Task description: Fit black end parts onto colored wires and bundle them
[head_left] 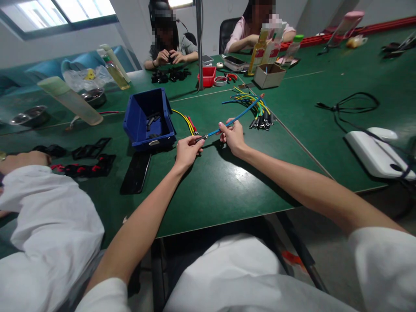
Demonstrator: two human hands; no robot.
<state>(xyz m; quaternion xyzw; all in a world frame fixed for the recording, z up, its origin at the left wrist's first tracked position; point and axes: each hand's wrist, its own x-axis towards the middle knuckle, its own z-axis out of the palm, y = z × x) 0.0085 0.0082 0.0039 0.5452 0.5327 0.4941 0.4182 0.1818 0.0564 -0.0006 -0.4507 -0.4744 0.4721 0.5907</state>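
My left hand (187, 152) is closed on the dark sleeve (202, 138) at the near end of a blue wire (242, 114). My right hand (234, 138) pinches the same wire further along, and its far end with a copper-coloured tip rises to the right. Beyond that hand lies a bundle of blue, yellow and green wires (256, 106) with black sleeves and ring terminals. A few yellow and red wires (190, 125) rest just past my left hand. Left of them stands a blue bin (149, 123) with small black pieces inside.
A black phone (135, 173) lies in front of the bin. At the left, a co-worker's white sleeve (48, 208) reaches in beside black and red parts (91, 167). A white device (378, 151) with a cable sits at the right. Two people work across the green table (227, 190).
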